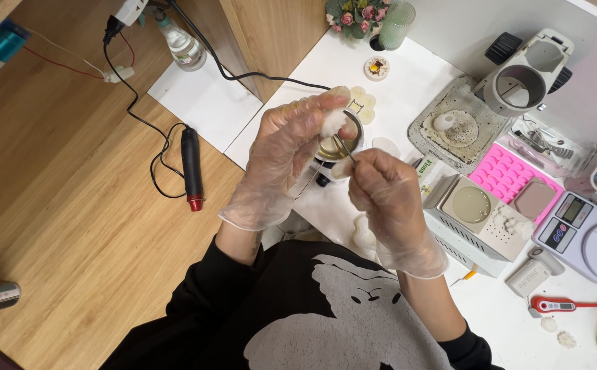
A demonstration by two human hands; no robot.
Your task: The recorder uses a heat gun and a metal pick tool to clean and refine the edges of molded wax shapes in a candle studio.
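holding a white lump over a metal cup, both hands gloved

left hand (281, 161), in a clear loose glove, curls its fingers shut around a small white lump (332, 122), pinched between thumb and fingertips directly above a small metal cup (343, 144). right hand (384, 195), also gloved, is closed in a pinch on a thin metal pick (345, 152); the pick's tip points up toward the lump and lies across the cup's mouth. whether the tip touches the lump cannot be told.

the cup stands on a white table (408, 82), near its left edge, and holds a pale yellowish liquid.

counted items on the table: one pink mould tray (500, 171) with many small cells; one grey box heater (480, 216) just right of the right hand; one digital scale (586, 229); one red-handled thermometer (562, 305); one microscope head (524, 75); one ribbed green glass (398, 24); one bunch of flowers (353, 15). on the wooden floor: one black handheld tool with a red tip (191, 168), its cable looped beside it, and one clear bottle (180, 42).
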